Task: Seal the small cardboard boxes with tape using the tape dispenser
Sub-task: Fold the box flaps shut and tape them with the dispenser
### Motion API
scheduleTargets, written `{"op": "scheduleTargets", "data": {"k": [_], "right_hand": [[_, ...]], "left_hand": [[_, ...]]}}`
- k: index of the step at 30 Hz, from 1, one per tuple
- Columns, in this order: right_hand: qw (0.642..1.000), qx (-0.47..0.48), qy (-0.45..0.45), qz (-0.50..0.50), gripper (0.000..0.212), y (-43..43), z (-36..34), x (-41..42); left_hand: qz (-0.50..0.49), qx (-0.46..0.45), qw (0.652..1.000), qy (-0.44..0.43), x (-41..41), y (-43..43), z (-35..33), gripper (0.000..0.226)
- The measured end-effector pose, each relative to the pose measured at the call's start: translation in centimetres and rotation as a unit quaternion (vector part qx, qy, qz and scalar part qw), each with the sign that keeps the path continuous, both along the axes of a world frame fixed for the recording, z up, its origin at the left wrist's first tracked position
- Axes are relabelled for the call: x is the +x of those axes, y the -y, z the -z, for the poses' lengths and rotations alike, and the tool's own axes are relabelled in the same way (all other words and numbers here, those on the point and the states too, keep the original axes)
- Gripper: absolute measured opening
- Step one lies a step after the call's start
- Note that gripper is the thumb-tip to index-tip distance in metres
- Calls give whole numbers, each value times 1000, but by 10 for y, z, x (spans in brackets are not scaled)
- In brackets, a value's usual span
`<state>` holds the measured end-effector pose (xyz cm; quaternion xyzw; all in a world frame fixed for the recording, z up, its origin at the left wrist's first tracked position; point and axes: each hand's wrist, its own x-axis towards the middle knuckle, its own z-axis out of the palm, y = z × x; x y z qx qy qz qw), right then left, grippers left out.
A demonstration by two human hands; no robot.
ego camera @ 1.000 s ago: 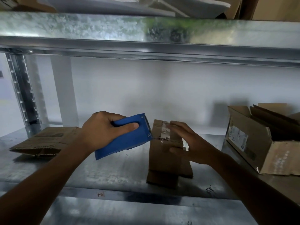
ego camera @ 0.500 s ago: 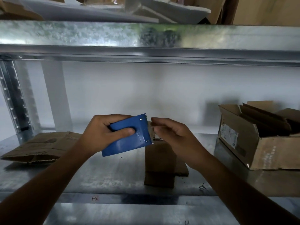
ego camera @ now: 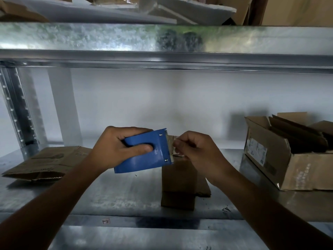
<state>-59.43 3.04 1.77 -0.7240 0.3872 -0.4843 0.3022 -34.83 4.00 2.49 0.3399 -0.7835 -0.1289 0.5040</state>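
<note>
The small cardboard box (ego camera: 178,184) stands upright mid-shelf (ego camera: 108,195), just below both hands. The left hand (ego camera: 115,147) grips the blue tape dispenser (ego camera: 144,154). The right hand (ego camera: 200,152) pinches the tape end (ego camera: 173,147) at its toothed edge. The step looks like drawing tape out. Next it needs pulling free and laying over the box's top seam.

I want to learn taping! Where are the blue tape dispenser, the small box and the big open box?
blue tape dispenser (ego camera: 142,160): head view, on its flat blue side.
small box (ego camera: 178,186): head view, on its front face.
big open box (ego camera: 306,170): head view, on its near side wall.
</note>
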Motion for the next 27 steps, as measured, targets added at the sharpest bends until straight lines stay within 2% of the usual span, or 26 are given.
{"op": "scheduleTargets", "data": {"k": [3,6,9,14,16,20,27], "right_hand": [[999,-17,26,35,19,-5,0,-4],[993,-3,81,85,19,-6,-4,-31],[989,64,109,74,18,-4,4,-49],[960,182,203,58,18,6,25,-41],[949,215,220,61,18,8,27,-40],[955,218,181,86,21,12,26,-35],[974,151,86,146,17,15,28,-35]], "left_hand": [[0,16,999,36,-5,-2,-12,40],[-20,54,996,67,18,-2,-26,56],[-35,100,992,66,48,-5,-33,64],[-37,168,978,121,50,7,-36,45],[-34,183,974,128,53,11,-38,51],[-40,209,969,126,58,18,-34,74],[-55,227,966,113,56,32,-14,76]]}}
